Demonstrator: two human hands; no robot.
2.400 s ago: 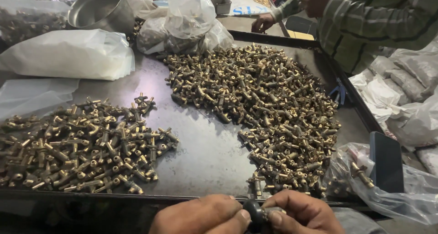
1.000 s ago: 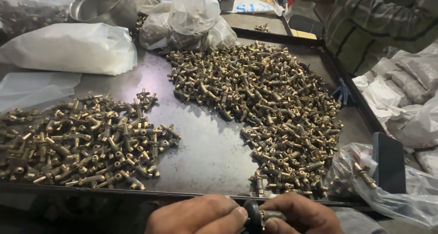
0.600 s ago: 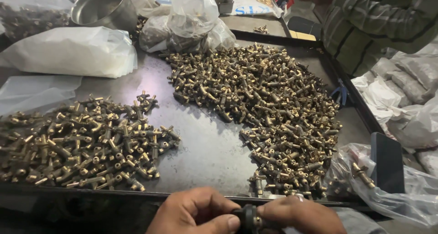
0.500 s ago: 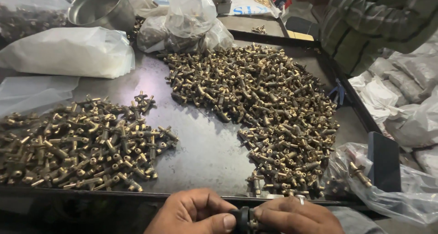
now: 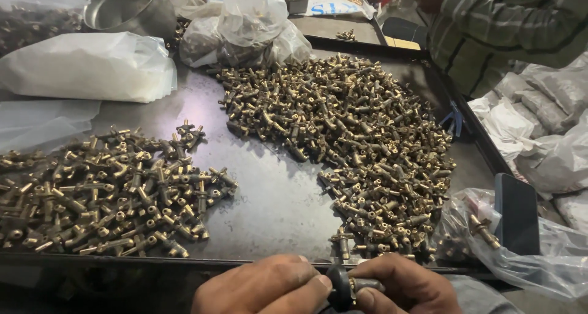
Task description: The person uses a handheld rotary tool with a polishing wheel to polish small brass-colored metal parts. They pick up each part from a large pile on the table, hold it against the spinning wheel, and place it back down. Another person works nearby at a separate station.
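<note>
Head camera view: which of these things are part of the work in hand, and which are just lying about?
In use:
left hand
right hand
small dark fitting held between them
two brass fitting piles
metal tray

Lying about:
plastic bags
steel bowl
dark phone

Steel bowl, white plastic bags, dark phone, co-worker's striped sleeve.

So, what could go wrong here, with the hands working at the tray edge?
1. The small black part pinched between left hand and right hand sits beyond the tray rim; if dropped, it may miss the tray.
2. The big brass fitting pile reaches near that rim, so pieces could roll off.
</note>
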